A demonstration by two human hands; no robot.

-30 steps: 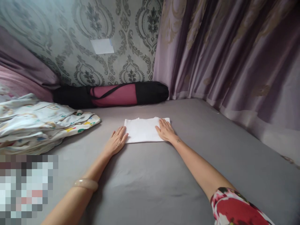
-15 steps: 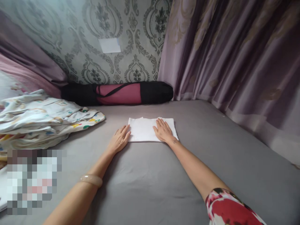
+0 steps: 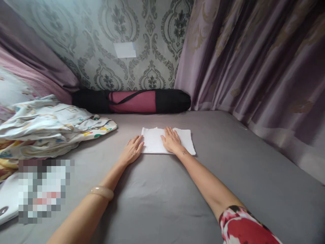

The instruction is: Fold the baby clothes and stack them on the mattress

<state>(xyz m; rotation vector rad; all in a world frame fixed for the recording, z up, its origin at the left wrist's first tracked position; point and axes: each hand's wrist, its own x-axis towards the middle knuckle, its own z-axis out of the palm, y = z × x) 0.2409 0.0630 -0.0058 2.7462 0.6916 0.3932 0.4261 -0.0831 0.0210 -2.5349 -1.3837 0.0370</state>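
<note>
A folded white cloth point(image 3: 153, 142) lies flat on the grey bed sheet point(image 3: 157, 196), its long side running left to right. My left hand point(image 3: 132, 149) rests at the cloth's left edge, fingertips touching it and fingers stretched out. On top of the cloth, near its middle, my right hand point(image 3: 171, 139) lies flat with its fingers extended. Part of the cloth is hidden under the right palm. Neither hand grips anything. The cloth's exact kind cannot be made out.
A black and maroon cylindrical bag point(image 3: 133, 101) lies along the patterned wall point(image 3: 152, 74). Rumpled printed fabric point(image 3: 56, 118) is heaped at the left, with a blurred-out item point(image 3: 45, 189) in front of it. Purple curtains point(image 3: 228, 61) hang at the right.
My right hand has slid left across the cloth, from its right part toward the middle. My left hand stays at the left edge. The whole view has shifted slightly.
</note>
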